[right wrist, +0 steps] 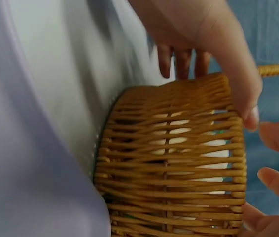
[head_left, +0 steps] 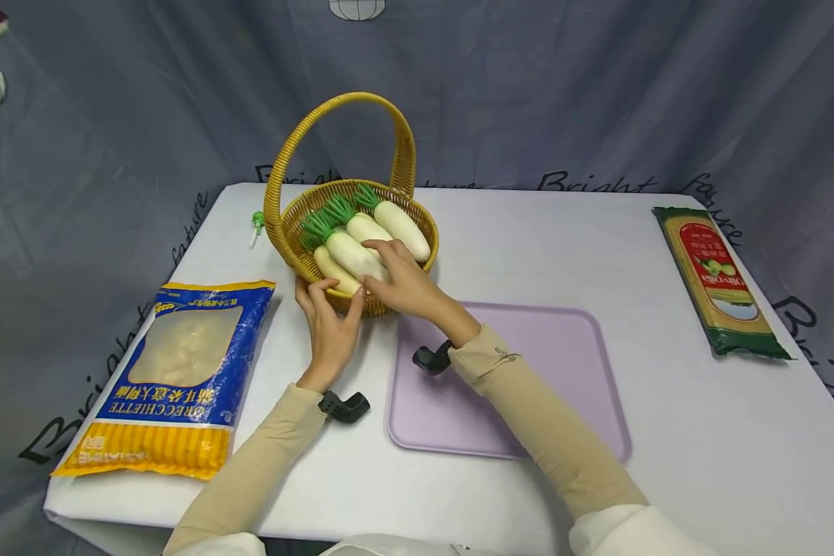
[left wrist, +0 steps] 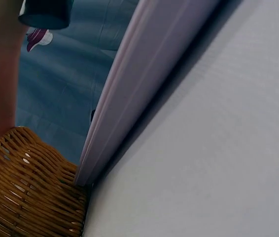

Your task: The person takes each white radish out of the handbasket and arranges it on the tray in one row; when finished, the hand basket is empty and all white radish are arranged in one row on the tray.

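Nearest, a blue-and-yellow bag [head_left: 181, 363] reads ORECCHIETTE, upside down to the person, well left of the purple tray [head_left: 507, 417]. Past them, the left hand [head_left: 331, 330] grips the basket [head_left: 376, 306] at its near edge, while the right hand [head_left: 411, 284] spreads over the radishes [head_left: 350, 255] inside; whether it pinches one, I can't tell. They look firm, probably light, maybe slippery, best held round the white middle, not by the green tops [head_left: 317, 227]. Farther off, a packet [head_left: 719, 282] seems to say Olivoila; behind, the curtain [head_left: 528, 93] says Bright.
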### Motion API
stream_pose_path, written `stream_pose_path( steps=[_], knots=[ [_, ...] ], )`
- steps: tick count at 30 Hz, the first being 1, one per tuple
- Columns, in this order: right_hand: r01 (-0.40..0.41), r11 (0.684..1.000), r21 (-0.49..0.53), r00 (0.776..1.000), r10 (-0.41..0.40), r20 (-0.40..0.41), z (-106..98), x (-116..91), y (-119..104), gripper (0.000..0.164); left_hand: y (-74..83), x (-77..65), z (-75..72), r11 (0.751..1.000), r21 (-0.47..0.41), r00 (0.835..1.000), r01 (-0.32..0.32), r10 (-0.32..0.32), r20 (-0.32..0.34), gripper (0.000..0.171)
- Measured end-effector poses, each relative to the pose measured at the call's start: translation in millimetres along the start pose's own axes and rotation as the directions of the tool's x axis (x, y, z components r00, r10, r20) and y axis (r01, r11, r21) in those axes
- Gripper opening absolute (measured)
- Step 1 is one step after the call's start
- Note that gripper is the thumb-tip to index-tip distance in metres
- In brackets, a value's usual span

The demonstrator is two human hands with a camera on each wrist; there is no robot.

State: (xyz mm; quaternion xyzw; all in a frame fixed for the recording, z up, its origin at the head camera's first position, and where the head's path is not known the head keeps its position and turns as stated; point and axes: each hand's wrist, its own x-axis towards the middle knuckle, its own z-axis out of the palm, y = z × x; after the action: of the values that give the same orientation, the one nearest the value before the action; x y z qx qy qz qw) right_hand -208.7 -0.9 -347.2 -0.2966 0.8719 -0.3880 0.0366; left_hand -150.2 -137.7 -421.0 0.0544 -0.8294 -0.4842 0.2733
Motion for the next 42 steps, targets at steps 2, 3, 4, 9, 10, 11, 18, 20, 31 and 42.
stream_pose_path(
  steps=[2, 3, 4, 9, 10, 11, 18, 20, 31, 42],
  knots=[
    [-0.021, 0.999, -0.049, 0.999, 0.022, 0.027, -2.4, 3.1, -3.5, 0.058, 0.2, 0.8, 0.4, 1.000, 0.002, 1.000, -0.008, 0.008, -0.005, 0.043],
    [-0.032, 0.998, -0.059, 0.999, 0.034, 0.040, -3.2, 4.9, -4.7, 0.060, 0.3, 1.0, 0.2, 1.000, 0.001, 1.000, -0.009, 0.009, -0.005, 0.043],
    [-0.045, 0.997, -0.065, 0.997, 0.048, 0.055, -3.9, 6.7, -5.9, 0.062, 0.5, 1.3, 0.2, 1.000, 0.002, 1.000, -0.011, 0.011, -0.010, 0.043],
    [-0.095, 0.993, -0.066, 0.985, 0.103, 0.140, -8.0, 15.3, -9.0, 0.076, 1.2, 0.6, -0.7, 1.000, -0.001, 1.000, -0.008, 0.008, -0.024, 0.043],
    [-0.101, 0.993, -0.064, 0.983, 0.110, 0.150, -8.8, 17.0, -9.1, 0.079, 1.4, 0.6, -1.0, 1.000, 0.001, 1.000, -0.007, 0.007, -0.025, 0.043],
    [-0.107, 0.992, -0.060, 0.981, 0.115, 0.154, -9.5, 18.6, -9.1, 0.082, 1.6, 0.4, -1.2, 1.000, 0.006, 1.000, -0.006, 0.006, -0.027, 0.044],
    [-0.143, 0.990, -0.008, 0.975, 0.142, 0.170, -11.6, 27.6, -8.1, 0.095, 2.5, 1.1, -2.4, 0.999, 0.029, 1.000, 0.029, -0.028, -0.013, 0.047],
    [-0.158, 0.987, -0.006, 0.970, 0.156, 0.183, -11.7, 28.8, -8.8, 0.093, 2.6, 0.9, -2.4, 0.999, 0.026, 0.999, 0.033, -0.033, -0.009, 0.048],
    [-0.094, 0.989, -0.116, 0.973, 0.116, 0.201, -4.1, 32.9, -3.5, 0.093, 2.0, 0.1, -1.9, 0.999, 0.025, 0.999, 0.031, -0.031, -0.017, 0.049],
    [-0.024, 0.973, -0.228, 0.976, 0.072, 0.206, -1.4, 29.5, -0.8, 0.078, 3.1, -0.6, -1.1, 0.999, 0.018, 1.000, 0.028, -0.028, -0.011, 0.052]
  ],
)
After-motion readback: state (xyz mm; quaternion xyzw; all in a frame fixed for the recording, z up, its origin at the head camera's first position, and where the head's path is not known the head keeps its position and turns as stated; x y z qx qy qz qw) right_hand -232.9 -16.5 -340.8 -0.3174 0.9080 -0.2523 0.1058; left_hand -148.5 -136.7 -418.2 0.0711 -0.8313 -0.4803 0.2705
